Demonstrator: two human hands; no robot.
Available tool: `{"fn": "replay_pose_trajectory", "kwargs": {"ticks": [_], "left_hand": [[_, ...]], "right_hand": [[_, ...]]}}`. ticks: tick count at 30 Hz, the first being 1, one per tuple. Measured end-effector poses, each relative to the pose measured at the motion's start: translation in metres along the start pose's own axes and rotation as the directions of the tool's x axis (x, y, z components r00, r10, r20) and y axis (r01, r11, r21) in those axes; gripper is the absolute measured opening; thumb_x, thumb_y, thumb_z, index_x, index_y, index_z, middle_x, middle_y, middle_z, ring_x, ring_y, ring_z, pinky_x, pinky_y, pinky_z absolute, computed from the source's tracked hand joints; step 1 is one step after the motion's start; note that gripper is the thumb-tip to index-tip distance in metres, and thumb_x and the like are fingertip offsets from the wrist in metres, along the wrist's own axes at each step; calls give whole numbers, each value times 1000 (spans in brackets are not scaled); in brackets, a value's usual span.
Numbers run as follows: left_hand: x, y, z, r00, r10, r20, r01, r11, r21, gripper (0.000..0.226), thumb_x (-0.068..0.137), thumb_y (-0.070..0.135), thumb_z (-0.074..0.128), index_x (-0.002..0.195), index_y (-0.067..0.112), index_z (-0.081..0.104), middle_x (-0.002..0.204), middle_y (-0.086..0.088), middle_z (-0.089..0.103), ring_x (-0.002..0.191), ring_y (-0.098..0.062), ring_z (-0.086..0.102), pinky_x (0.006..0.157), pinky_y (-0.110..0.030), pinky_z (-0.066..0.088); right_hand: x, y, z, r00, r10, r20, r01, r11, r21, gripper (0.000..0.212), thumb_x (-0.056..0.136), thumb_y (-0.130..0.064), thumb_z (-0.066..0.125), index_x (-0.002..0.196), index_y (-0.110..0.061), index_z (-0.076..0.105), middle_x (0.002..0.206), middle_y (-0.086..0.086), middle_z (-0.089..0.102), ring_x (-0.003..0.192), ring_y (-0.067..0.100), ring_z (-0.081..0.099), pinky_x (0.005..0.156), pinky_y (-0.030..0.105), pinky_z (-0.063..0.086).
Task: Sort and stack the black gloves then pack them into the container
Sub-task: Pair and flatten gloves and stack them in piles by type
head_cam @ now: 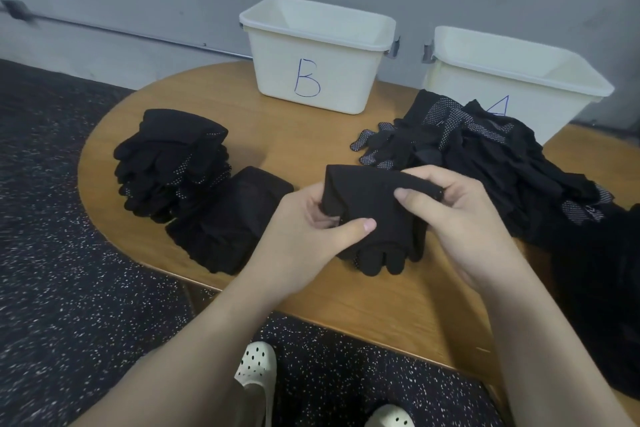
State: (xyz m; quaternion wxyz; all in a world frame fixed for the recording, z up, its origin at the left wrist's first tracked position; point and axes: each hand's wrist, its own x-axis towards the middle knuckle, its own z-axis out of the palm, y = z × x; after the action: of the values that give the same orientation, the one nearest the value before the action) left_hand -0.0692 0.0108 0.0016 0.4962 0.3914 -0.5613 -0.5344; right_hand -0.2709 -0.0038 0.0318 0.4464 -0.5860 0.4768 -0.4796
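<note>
Both hands' grip [367, 215] on glove [370, 204]

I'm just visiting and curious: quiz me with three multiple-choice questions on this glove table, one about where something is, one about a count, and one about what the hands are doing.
1. Where does the loose, unsorted heap of gloves lie?
A. Inside the bin marked B
B. On the table in front of the right-hand bin
C. On the floor

2. How many white bins stand on the table?
A. One
B. Two
C. Four

3. What are the hands doing?
A. Both grip one black glove
B. Both rest flat on the table
C. One reaches into a bin

Answers:
1 B: the loose heap sprawls on the table before the right-hand bin.
2 B: only the bin marked B and that one show.
3 A: left hand and right hand pinch the held glove.
</note>
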Motion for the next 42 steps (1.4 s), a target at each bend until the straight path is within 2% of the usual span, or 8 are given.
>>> {"fn": "replay_pose_trajectory", "kwargs": {"ticks": [6,9,12,17,25,31,40,42], "left_hand": [[-9,15,-23,990,46,-131,-33,994,100,32,91,1,74,119,15,72,111,6,78,109,-11,72,100,-39,57],[-11,28,-40,957,156,-244,-117,979,167,24,94,3,71,116,12,73,106,5,79,103,-10,74,93,-38,60],[-13,39,-60,890,302,-343,-187,925,331,17,97,7,68,113,11,73,102,7,78,100,-4,73,87,-32,61],[-16,54,-96,798,446,-405,-147,796,587,18,99,18,68,116,16,72,105,12,76,100,2,70,86,-31,61],[-7,84,-163,822,380,-424,49,694,718,16,97,31,67,111,25,73,98,14,76,93,-2,72,83,-39,62],[9,79,-200,815,314,-486,77,775,628,10,97,25,68,104,28,75,87,11,78,87,-5,74,84,-44,61],[12,50,-211,777,218,-591,117,872,476,17,91,36,68,90,20,72,79,-2,72,78,-25,71,70,-55,58],[12,45,-209,771,198,-605,124,886,448,19,94,32,70,86,15,70,77,-2,70,76,-23,68,66,-52,57]], "right_hand": [[17,-8,38,1000,1,21,-5,980,198,18,92,-6,69,107,-14,75,101,10,77,93,23,73,79,33,58],[28,-14,61,999,17,48,-33,935,354,35,87,-17,70,120,-9,70,109,10,76,102,24,73,88,38,60],[37,-19,90,994,-24,108,-12,948,318,29,96,-11,65,124,-7,68,114,13,76,107,34,72,88,49,59],[49,-27,145,995,-52,80,13,904,427,22,96,0,65,116,-8,69,106,4,79,101,17,75,81,26,59],[84,-35,211,993,-121,5,115,955,274,9,97,-9,69,104,-15,70,102,9,76,100,24,73,93,42,60],[115,-38,240,992,-121,47,111,979,169,10,96,-17,71,105,-19,69,97,1,77,93,17,74,91,47,60],[131,-20,249,984,-175,26,177,970,-165,13,95,-26,70,108,-27,67,92,-15,72,86,-1,67,75,15,50],[131,-16,249,987,-163,5,161,968,-192,14,95,-29,71,108,-28,68,92,-14,72,81,3,67,74,21,51]]}}
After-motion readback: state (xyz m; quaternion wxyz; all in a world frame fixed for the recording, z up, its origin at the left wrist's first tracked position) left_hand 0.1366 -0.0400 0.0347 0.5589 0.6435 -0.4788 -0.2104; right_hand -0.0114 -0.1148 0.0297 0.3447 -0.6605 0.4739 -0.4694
